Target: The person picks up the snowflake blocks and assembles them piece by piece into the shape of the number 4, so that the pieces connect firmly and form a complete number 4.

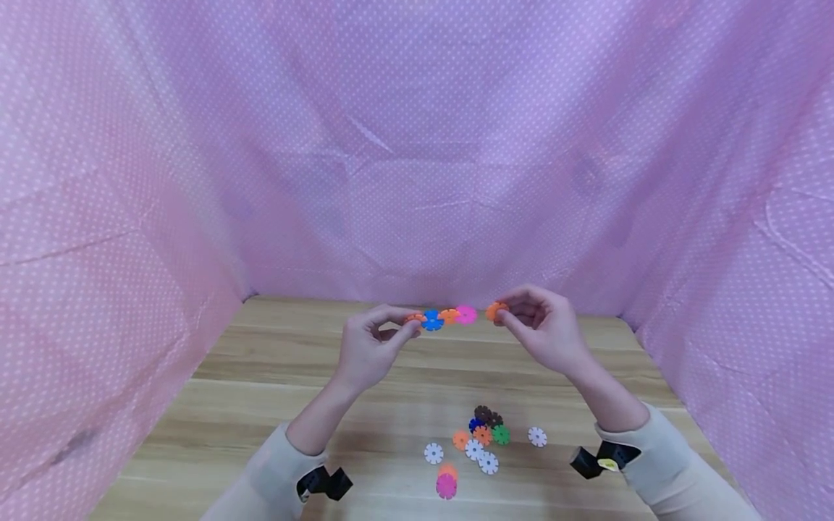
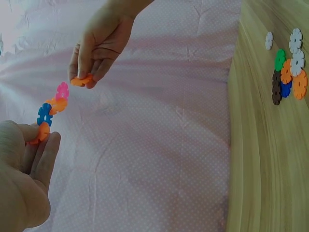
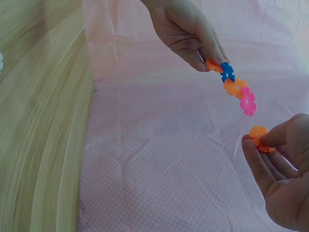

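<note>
My left hand pinches the orange end disc of a chain of notched plastic discs. Along it come orange, blue, orange and pink pieces, joined edge to edge, as the left wrist view shows with the blue disc in the middle and the pink disc at the free end. Between thumb and fingers, my right hand holds a single orange disc. A small gap separates this disc from the pink one. Both hands are raised above the far part of the table.
On the wooden table lie several loose discs: a cluster with brown, blue, orange, white and a green disc. Apart from it are a white disc, another white disc and a pink disc overlapping an orange one. Pink dotted cloth surrounds the table.
</note>
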The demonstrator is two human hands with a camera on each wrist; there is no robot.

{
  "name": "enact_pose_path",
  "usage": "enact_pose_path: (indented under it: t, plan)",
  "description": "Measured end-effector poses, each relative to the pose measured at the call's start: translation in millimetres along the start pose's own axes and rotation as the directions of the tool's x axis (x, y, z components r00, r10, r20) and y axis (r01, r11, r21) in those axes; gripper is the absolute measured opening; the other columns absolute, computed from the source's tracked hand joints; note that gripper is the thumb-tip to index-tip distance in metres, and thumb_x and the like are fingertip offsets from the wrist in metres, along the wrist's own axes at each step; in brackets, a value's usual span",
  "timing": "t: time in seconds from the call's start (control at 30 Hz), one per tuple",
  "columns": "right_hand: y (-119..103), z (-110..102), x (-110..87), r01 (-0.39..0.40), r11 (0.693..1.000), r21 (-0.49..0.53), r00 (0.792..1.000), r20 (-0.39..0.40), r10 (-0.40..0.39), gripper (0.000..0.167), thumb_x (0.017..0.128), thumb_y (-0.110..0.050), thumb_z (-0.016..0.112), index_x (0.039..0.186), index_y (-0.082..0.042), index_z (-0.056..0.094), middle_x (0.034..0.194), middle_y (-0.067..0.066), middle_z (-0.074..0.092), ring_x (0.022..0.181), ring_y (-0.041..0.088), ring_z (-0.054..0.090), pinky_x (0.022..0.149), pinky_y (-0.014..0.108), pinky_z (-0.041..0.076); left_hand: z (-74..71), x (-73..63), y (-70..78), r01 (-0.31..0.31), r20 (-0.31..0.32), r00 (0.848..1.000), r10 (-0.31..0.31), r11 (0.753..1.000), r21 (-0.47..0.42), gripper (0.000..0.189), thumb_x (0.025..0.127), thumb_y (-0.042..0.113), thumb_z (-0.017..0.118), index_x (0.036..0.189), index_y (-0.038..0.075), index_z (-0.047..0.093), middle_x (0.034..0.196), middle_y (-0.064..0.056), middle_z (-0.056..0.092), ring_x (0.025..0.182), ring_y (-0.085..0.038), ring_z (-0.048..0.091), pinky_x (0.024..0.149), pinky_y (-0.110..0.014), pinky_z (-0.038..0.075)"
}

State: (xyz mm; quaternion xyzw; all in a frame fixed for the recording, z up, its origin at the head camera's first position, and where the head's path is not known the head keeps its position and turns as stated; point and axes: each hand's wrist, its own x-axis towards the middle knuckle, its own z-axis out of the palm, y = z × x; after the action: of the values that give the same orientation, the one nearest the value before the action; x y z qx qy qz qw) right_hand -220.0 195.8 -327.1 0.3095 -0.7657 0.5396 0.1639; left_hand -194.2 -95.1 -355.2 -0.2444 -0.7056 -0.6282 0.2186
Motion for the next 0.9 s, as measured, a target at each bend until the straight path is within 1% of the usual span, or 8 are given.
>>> enact_pose_path:
  t: [0.17, 0.37, 0.5, 0.67, 0.9]
  plan:
    - [-4, 4, -0.5, 0.005, 1.000, -0.004, 1.000, 0.009, -0.005, 0.016, 0.094, 0.011, 0.072, 0.109, 0.005, 0.073, 0.098, 0.023, 0.078, 0.085, 0.005, 0.078, 0.074, 0.024, 0.068, 0.6, -0.5, -0.4, 0.007, 0.009, 1.000, -0.007, 1.000, -0.001, 0.009, 0.092, -0.002, 0.080, 0.101, -0.002, 0.080, 0.092, -0.019, 0.079, 0.080, -0.009, 0.079, 0.078, -0.030, 0.070]
    - [-7, 8, -0.9, 0.005, 1.000, 0.015, 1.000, 0.014, -0.006, 0.016, 0.094, 0.012, 0.073, 0.107, 0.004, 0.074, 0.098, 0.018, 0.079, 0.086, 0.005, 0.078, 0.076, 0.024, 0.068, 0.9, -0.9, -0.8, 0.005, 0.015, 1.000, -0.005, 1.000, 0.013, 0.010, 0.092, -0.001, 0.080, 0.102, -0.001, 0.080, 0.093, -0.017, 0.080, 0.081, -0.018, 0.081, 0.079, -0.030, 0.069]
    - [-8, 11, -0.7, 0.011, 1.000, 0.018, 1.000, 0.016, -0.011, 0.016, 0.093, 0.011, 0.073, 0.108, 0.004, 0.074, 0.098, 0.019, 0.079, 0.088, 0.004, 0.077, 0.078, 0.022, 0.068, 0.8, -0.6, -0.5, 0.005, 0.014, 1.000, -0.005, 1.000, 0.022, 0.011, 0.092, -0.001, 0.080, 0.103, 0.000, 0.081, 0.093, -0.016, 0.080, 0.081, -0.020, 0.081, 0.080, -0.030, 0.069]
    - [-8, 12, -0.2, 0.029, 0.999, -0.014, 1.000, 0.003, -0.029, 0.017, 0.093, 0.011, 0.074, 0.108, 0.003, 0.076, 0.098, 0.021, 0.079, 0.086, 0.002, 0.076, 0.077, 0.019, 0.067, 0.6, -0.7, -0.3, 0.004, 0.014, 1.000, -0.005, 1.000, 0.023, 0.011, 0.093, -0.001, 0.080, 0.103, -0.001, 0.080, 0.093, -0.017, 0.080, 0.081, -0.017, 0.081, 0.078, -0.029, 0.069]
    - [-8, 13, -1.4, 0.046, 0.996, -0.070, 0.999, -0.018, -0.047, 0.018, 0.092, 0.010, 0.075, 0.108, 0.000, 0.077, 0.097, 0.018, 0.080, 0.085, 0.001, 0.075, 0.078, 0.016, 0.065, 1.9, -1.0, -3.1, 0.008, 0.024, 1.000, -0.008, 1.000, 0.004, 0.010, 0.094, 0.000, 0.079, 0.104, -0.003, 0.080, 0.095, -0.018, 0.080, 0.082, -0.016, 0.081, 0.077, -0.031, 0.070]
